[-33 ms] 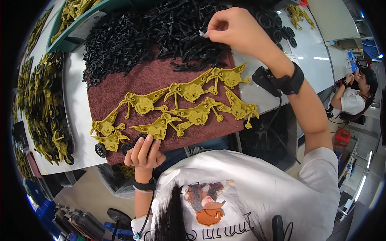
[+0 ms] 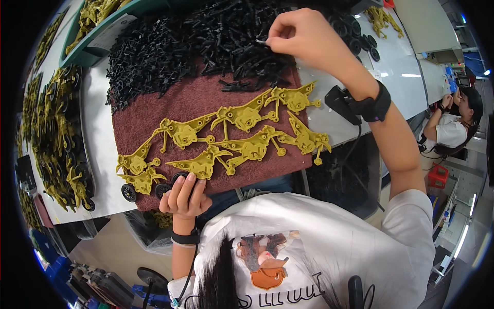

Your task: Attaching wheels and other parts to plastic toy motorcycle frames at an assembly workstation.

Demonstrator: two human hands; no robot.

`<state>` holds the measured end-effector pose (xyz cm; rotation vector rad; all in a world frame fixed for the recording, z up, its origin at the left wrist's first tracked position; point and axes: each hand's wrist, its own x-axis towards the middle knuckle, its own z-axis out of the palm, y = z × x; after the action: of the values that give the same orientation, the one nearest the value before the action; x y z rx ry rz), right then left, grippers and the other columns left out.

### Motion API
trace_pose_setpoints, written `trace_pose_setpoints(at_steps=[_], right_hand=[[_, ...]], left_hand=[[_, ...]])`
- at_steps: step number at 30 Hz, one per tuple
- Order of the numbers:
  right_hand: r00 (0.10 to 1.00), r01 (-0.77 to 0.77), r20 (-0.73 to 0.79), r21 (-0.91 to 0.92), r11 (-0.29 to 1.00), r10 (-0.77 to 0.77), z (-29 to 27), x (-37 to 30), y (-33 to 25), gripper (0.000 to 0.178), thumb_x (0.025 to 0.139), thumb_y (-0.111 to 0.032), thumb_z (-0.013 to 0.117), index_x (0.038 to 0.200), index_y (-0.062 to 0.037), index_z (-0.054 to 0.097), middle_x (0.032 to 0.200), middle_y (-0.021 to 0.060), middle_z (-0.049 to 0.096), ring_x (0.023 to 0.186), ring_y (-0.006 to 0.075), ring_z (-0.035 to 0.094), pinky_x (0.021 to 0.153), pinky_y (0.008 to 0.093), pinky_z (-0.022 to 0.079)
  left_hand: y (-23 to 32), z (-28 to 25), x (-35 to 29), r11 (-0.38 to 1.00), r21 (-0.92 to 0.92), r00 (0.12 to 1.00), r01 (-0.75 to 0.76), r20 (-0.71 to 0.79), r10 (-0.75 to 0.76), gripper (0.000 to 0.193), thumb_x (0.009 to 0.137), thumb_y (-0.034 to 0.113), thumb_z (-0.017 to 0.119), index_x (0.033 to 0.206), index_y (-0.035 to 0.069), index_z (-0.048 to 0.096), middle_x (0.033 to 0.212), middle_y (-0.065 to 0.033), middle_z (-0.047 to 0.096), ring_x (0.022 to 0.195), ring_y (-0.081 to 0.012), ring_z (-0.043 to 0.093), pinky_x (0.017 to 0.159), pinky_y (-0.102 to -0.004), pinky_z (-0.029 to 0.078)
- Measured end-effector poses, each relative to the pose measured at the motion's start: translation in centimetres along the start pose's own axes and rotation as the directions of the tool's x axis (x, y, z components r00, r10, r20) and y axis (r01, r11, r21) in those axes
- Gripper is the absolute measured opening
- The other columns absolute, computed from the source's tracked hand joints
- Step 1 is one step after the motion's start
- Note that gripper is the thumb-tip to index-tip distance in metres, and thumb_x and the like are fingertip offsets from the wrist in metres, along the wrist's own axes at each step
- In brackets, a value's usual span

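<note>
My right hand (image 2: 296, 36) is closed in a pinch on a small pale piece (image 2: 261, 41), too small to make out, above a heap of small black plastic parts (image 2: 231, 46). My left hand (image 2: 186, 198) is curled at the near edge of a brown towel (image 2: 139, 118), its fingers closed around a black wheel (image 2: 178, 176) that they partly hide. Its fingertips lie next to a yellow-green toy motorcycle body half (image 2: 200, 166). Several more such halves (image 2: 242, 117) lie in two rows. Two other wheels, one a black wheel (image 2: 128, 193), sit left of that hand.
Finished-looking yellow pieces with wheels (image 2: 54, 139) cover the left side. A green bin (image 2: 98, 46) with yellow parts stands at far left. Loose black wheels (image 2: 355, 38) lie at far right. Another person (image 2: 453, 121) sits at right.
My right hand has shifted very slightly over the black heap, and less of the pale piece shows at its fingertips. My left hand and the yellow halves stay in place.
</note>
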<state>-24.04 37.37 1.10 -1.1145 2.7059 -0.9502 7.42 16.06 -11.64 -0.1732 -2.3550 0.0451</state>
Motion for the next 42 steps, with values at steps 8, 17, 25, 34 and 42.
trace_pose_setpoints(at_steps=[8, 17, 25, 34, 42], right_hand=[[0.91, -0.322, -0.268, 0.022, 0.946, 0.316, -11.4, 3.7, -1.5, 0.013, 0.074, -0.006, 0.066, 0.086, 0.0012, 0.066, 0.07, 0.0019, 0.061, 0.063, 0.0066, 0.057, 0.054, 0.0215, 0.044], [0.77, -0.206, 0.378, -0.616, 0.761, 0.514, -17.9, 18.3, 13.0, 0.041, 0.079, -0.019, 0.07, 0.117, -0.0077, 0.059, 0.094, 0.0109, 0.065, 0.085, 0.0238, 0.062, 0.068, 0.04, 0.053], [0.743, -0.11, 0.475, -0.608, 0.786, 0.472, -8.5, 28.7, 7.5, 0.099, 0.071, -0.048, 0.075, 0.148, -0.0187, 0.021, 0.146, 0.0178, 0.035, 0.133, 0.0344, 0.035, 0.098, 0.0465, 0.041], [0.496, -0.237, 0.815, -0.205, 0.95, 0.299, -5.2, 30.9, 9.2, 0.112, 0.068, -0.044, 0.08, 0.151, -0.0129, 0.01, 0.156, 0.0187, 0.004, 0.143, 0.0382, 0.004, 0.103, 0.0631, 0.03], [0.371, -0.174, 0.883, -0.237, 0.956, 0.287, -5.6, 25.5, 5.3, 0.125, 0.059, -0.033, 0.086, 0.151, -0.0076, 0.005, 0.153, 0.0202, -0.001, 0.139, 0.0425, 0.017, 0.082, 0.0525, 0.053]], left_hand=[[0.0, -0.6, -0.3, 1.0, 0.005, 1.0, -0.011, 0.019, 0.011, 0.023, 0.085, 0.029, 0.046, 0.096, 0.026, 0.067, 0.112, 0.0078, 0.064, 0.103, -0.0108, 0.058, 0.089, -0.0326, 0.031], [0.0, -0.9, 0.3, 0.998, -0.033, 0.994, -0.049, 0.098, 0.052, 0.024, 0.082, 0.024, 0.047, 0.096, 0.024, 0.067, 0.111, 0.0029, 0.063, 0.105, -0.0165, 0.056, 0.095, -0.0369, 0.028], [0.0, -2.5, 0.2, 0.993, -0.114, 0.978, 0.027, 0.209, -0.002, 0.03, 0.088, 0.022, 0.056, 0.117, 0.023, 0.064, 0.131, 0.0063, 0.056, 0.121, -0.0125, 0.049, 0.097, -0.0314, 0.029], [0.0, -4.7, 4.1, 0.964, -0.236, 0.922, 0.12, 0.387, -0.02, 0.024, 0.088, 0.017, 0.06, 0.107, 0.004, 0.064, 0.117, -0.0068, 0.065, 0.106, -0.0192, 0.06, 0.092, -0.0355, 0.036], [0.1, -5.0, 4.5, 0.974, -0.185, 0.899, 0.127, 0.437, -0.034, 0.024, 0.088, 0.016, 0.061, 0.108, 0.004, 0.064, 0.116, -0.0059, 0.065, 0.106, -0.019, 0.06, 0.087, -0.0342, 0.039]])
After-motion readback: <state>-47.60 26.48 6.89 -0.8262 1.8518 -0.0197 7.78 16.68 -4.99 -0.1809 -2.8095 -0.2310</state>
